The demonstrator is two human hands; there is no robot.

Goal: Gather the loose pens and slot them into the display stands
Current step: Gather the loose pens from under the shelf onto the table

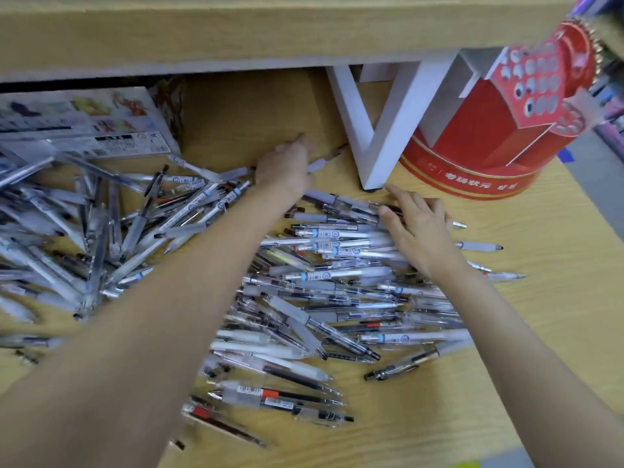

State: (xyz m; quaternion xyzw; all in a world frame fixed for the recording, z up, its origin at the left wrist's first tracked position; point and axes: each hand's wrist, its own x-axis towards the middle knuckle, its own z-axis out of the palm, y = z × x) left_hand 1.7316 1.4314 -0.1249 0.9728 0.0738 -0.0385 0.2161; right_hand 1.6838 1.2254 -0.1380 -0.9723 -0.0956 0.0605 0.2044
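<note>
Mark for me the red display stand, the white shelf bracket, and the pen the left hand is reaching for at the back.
red display stand (472,177): head view, on its round red base.
white shelf bracket (374,153): head view, on its lower V corner.
pen (324,161): head view, on its white barrel right of the left hand (285,165).

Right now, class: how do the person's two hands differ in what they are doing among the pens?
The left hand reaches far back under the shelf and grips a pen; the right hand sits nearer, fingers straight, pressing on the pile. Left holds one pen; right touches many. Both are bare.
</note>
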